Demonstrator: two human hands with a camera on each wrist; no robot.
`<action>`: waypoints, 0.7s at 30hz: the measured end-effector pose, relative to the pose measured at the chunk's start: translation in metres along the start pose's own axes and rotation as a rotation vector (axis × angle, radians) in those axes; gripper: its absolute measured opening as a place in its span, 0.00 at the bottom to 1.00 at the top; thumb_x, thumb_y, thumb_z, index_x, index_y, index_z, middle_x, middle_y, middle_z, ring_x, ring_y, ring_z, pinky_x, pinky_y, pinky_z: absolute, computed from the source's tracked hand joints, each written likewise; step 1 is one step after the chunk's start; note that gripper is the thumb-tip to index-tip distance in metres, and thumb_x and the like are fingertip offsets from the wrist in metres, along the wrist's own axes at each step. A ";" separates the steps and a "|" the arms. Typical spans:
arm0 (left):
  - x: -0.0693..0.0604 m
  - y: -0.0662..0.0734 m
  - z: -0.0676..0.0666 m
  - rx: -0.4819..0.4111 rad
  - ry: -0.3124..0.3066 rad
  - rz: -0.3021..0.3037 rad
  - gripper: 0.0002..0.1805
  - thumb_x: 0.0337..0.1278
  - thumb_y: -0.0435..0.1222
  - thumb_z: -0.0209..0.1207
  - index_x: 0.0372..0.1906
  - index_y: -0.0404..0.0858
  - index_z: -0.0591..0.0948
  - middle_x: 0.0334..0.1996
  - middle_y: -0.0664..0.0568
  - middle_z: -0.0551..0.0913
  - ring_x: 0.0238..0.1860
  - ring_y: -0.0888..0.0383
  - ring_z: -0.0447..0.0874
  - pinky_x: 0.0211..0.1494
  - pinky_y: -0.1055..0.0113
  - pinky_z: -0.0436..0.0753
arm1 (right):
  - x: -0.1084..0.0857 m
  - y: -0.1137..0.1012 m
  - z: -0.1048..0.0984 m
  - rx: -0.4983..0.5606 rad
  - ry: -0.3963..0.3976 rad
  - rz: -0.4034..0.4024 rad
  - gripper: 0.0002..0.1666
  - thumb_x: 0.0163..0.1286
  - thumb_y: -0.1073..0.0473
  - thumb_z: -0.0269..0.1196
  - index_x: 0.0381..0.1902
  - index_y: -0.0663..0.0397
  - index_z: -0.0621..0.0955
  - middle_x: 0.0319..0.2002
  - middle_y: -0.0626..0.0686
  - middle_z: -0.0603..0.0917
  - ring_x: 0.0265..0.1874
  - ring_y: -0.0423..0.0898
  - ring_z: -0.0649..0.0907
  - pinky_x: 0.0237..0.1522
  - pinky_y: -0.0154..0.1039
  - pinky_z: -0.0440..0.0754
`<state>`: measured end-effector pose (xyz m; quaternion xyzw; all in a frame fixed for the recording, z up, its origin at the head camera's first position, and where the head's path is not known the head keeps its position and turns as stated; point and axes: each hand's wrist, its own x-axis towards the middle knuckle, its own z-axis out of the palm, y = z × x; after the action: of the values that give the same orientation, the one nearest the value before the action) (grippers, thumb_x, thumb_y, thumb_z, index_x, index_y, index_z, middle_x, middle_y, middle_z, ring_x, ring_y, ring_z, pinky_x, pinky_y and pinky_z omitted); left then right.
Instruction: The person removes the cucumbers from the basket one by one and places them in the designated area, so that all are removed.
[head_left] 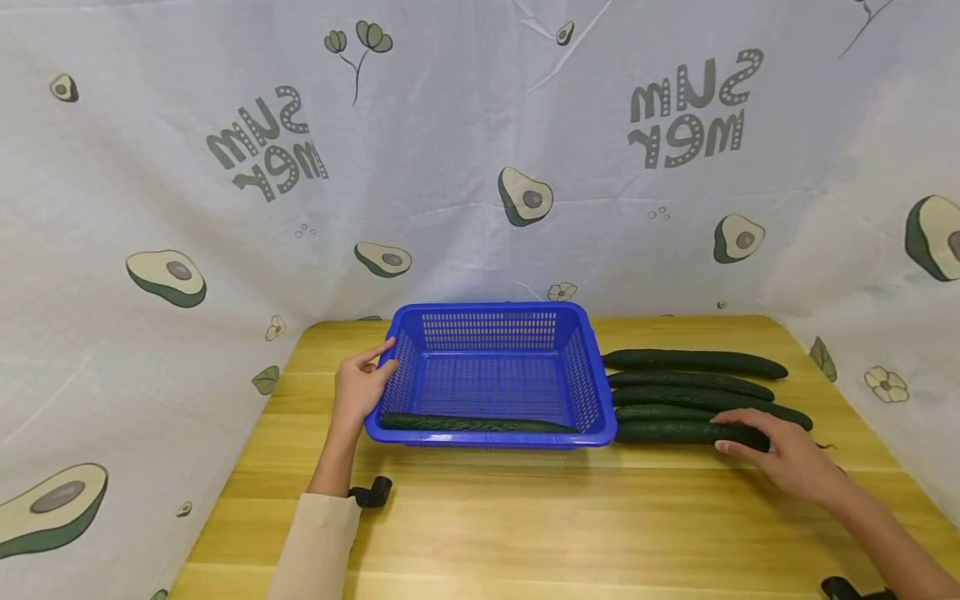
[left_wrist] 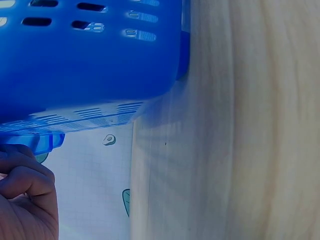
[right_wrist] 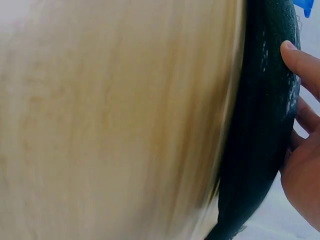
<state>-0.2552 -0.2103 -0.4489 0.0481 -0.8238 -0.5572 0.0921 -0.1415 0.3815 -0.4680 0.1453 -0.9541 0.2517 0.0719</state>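
Observation:
A blue plastic basket (head_left: 495, 438) with slotted walls stands on the wooden table, and one long dark green cucumber (head_left: 480, 424) lies inside along its near wall. My left hand (head_left: 360, 385) grips the basket's left rim between thumb and fingers. To the right of the basket, several cucumbers lie side by side. My right hand (head_left: 787, 454) holds the nearest cucumber (head_left: 667, 432) close to its right end. In the right wrist view the thumb (right_wrist: 298, 60) presses one side of this cucumber, with the other fingers partly hidden behind it.
The farthest cucumber (head_left: 697, 361) lies slightly apart from the others. A printed curtain (head_left: 465, 150) hangs behind and beside the wooden table (head_left: 525, 517). Black devices are near both wrists, one by the left sleeve (head_left: 318, 542).

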 end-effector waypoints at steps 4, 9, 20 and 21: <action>0.000 0.000 0.000 -0.005 -0.002 0.003 0.23 0.62 0.39 0.66 0.63 0.55 0.85 0.09 0.61 0.68 0.12 0.61 0.67 0.18 0.69 0.72 | 0.001 0.003 0.003 -0.030 0.008 -0.021 0.19 0.65 0.56 0.73 0.54 0.44 0.85 0.53 0.56 0.86 0.48 0.20 0.73 0.41 0.30 0.78; 0.000 0.000 0.000 -0.002 0.000 0.008 0.24 0.62 0.38 0.66 0.63 0.54 0.85 0.09 0.62 0.67 0.12 0.62 0.66 0.18 0.69 0.71 | 0.003 0.004 0.006 -0.059 0.008 -0.050 0.18 0.64 0.55 0.74 0.52 0.43 0.86 0.50 0.51 0.87 0.49 0.23 0.72 0.43 0.31 0.75; 0.000 0.000 0.000 -0.002 -0.001 0.013 0.23 0.62 0.39 0.66 0.63 0.54 0.85 0.09 0.61 0.66 0.11 0.63 0.64 0.17 0.69 0.70 | 0.005 0.001 0.011 -0.103 0.009 -0.045 0.19 0.60 0.53 0.77 0.50 0.42 0.87 0.49 0.50 0.86 0.46 0.52 0.80 0.42 0.49 0.82; 0.000 -0.001 0.000 -0.004 -0.001 0.013 0.23 0.62 0.39 0.67 0.63 0.54 0.85 0.09 0.61 0.66 0.11 0.62 0.64 0.17 0.69 0.70 | 0.006 0.001 0.011 -0.098 0.010 -0.038 0.19 0.60 0.53 0.77 0.50 0.42 0.87 0.50 0.50 0.86 0.46 0.51 0.80 0.41 0.46 0.82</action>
<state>-0.2553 -0.2106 -0.4494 0.0424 -0.8230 -0.5583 0.0956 -0.1481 0.3752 -0.4765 0.1585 -0.9620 0.2041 0.0885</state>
